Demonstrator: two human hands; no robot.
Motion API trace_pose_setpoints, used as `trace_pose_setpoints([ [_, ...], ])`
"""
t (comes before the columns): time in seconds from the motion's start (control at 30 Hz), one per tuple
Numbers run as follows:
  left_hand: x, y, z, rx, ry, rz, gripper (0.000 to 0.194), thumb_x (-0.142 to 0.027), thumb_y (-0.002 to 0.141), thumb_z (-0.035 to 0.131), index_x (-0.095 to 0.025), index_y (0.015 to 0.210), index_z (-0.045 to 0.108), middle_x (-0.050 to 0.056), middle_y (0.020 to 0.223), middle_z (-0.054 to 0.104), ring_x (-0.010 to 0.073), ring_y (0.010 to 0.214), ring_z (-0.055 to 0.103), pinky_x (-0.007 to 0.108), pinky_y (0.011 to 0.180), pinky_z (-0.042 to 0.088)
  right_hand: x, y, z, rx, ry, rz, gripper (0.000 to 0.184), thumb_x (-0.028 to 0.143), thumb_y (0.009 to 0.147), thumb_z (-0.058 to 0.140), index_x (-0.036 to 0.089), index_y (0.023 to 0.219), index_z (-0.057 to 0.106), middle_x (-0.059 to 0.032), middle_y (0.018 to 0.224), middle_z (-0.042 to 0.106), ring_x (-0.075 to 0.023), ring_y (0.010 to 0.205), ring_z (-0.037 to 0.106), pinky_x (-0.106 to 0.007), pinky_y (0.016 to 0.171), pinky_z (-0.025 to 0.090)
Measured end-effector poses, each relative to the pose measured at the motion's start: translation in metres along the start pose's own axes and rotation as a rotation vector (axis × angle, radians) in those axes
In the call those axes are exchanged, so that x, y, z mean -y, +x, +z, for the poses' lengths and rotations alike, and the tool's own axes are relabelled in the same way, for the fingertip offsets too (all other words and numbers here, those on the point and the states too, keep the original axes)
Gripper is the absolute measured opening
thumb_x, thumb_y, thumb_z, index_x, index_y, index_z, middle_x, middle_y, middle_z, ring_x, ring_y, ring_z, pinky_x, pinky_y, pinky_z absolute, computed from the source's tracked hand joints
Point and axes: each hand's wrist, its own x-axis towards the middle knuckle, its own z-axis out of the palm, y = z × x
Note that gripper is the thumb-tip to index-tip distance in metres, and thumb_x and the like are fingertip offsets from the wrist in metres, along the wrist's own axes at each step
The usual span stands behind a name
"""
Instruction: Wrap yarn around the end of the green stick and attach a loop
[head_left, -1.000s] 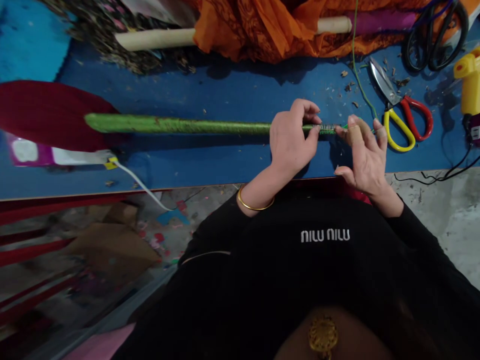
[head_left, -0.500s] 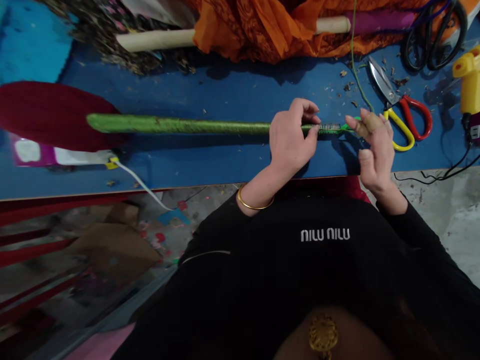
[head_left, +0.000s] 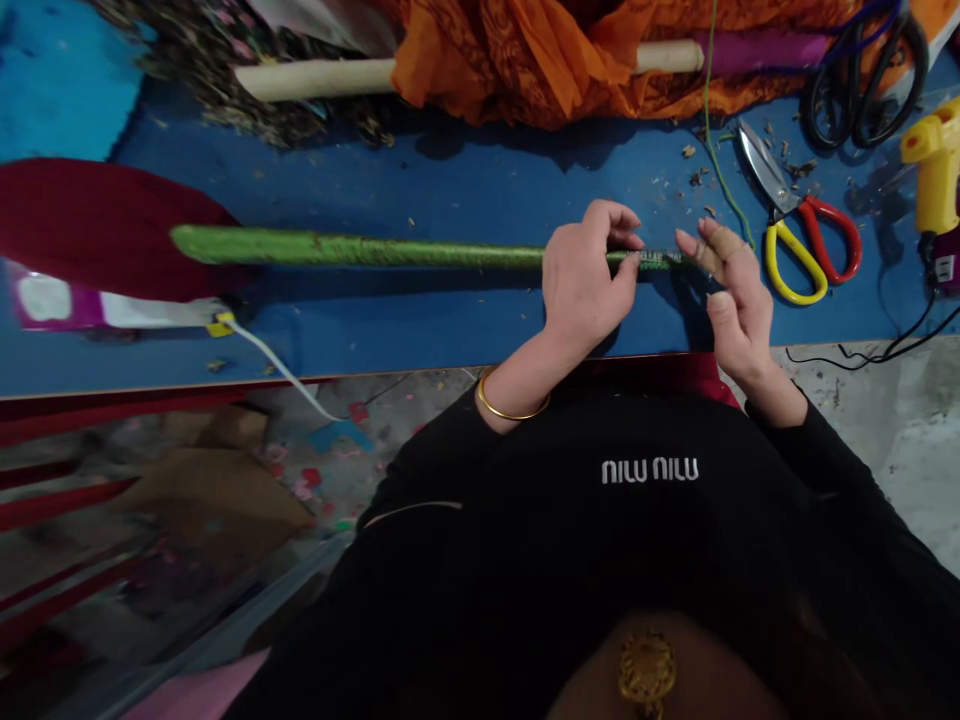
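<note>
A long stem (head_left: 375,248) wrapped in shiny green lies along the blue table. My left hand (head_left: 589,275), with a gold bangle at its wrist, is closed around the stem toward its thin right end. Short green and whitish bands show just past its fingertips. My right hand (head_left: 731,290) is at the thin tip, its fingers curled and its thumb held apart. A green thread (head_left: 720,165) comes down from above and runs in behind the right fingers, which seem to hold it; the grip itself is partly hidden.
Scissors (head_left: 784,195) with yellow and red handles lie right of my right hand. Beyond are black-handled scissors (head_left: 862,90), a yellow glue gun (head_left: 934,165) and orange cloth (head_left: 517,65) over a pale stick (head_left: 315,78). A dark red oval piece (head_left: 97,230) lies at left.
My right hand drew back rightward from the tip, pulling out a green strand, then returned to the tip with fingers more curled. My left hand kept its hold, and the stem barely moved.
</note>
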Motion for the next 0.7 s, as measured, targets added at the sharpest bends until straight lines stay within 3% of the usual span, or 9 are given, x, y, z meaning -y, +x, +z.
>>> trace_pose_setpoints([
  [0.13,0.0,0.0,-0.001,0.012,-0.024,-0.004,0.03,-0.013,0.087,0.061,-0.025,0.114,0.059,0.003,0.104,0.079,0.0258,0.107,0.073,0.046,0.108,0.054,0.006,0.005,0.008,0.094,-0.192,-0.126,0.093,0.084,0.096,0.02,0.02,0.161,0.04,-0.0152,0.161,0.051,-0.0347,0.156,0.041,-0.064,0.132,0.024],
  [0.23,0.002,-0.001,-0.002,0.026,-0.053,0.01,0.034,-0.008,0.089,0.051,-0.025,0.117,0.059,0.003,0.107,0.078,0.0238,0.111,0.073,0.044,0.108,0.055,0.01,0.007,0.018,0.123,-0.255,-0.183,0.095,0.084,0.096,0.023,0.016,0.16,0.041,-0.0183,0.161,0.051,-0.0359,0.156,0.04,-0.063,0.132,0.024],
  [0.37,0.006,-0.002,-0.004,0.029,-0.083,0.012,0.036,-0.007,0.091,0.045,-0.027,0.119,0.058,0.002,0.106,0.078,0.0207,0.109,0.074,0.04,0.106,0.056,0.007,0.007,0.018,0.139,-0.241,-0.153,0.09,0.081,0.097,0.027,0.018,0.16,0.042,-0.0158,0.16,0.052,-0.036,0.155,0.042,-0.064,0.132,0.024],
  [0.57,0.006,-0.003,-0.002,0.012,-0.085,0.015,0.033,-0.007,0.092,0.046,-0.027,0.116,0.058,0.001,0.106,0.079,0.02,0.109,0.074,0.04,0.106,0.056,-0.002,0.009,0.005,0.102,-0.046,-0.088,0.077,0.07,0.104,0.018,0.023,0.16,0.042,-0.0134,0.158,0.056,-0.0312,0.149,0.051,-0.063,0.129,0.031],
  [0.7,0.004,-0.003,-0.002,0.004,-0.1,0.013,0.03,-0.009,0.09,0.052,-0.027,0.114,0.058,0.003,0.108,0.078,0.0216,0.108,0.074,0.042,0.107,0.055,0.0,0.009,0.008,0.124,-0.126,-0.114,0.082,0.074,0.102,0.021,0.021,0.16,0.041,-0.015,0.159,0.054,-0.0335,0.152,0.047,-0.065,0.129,0.029],
])
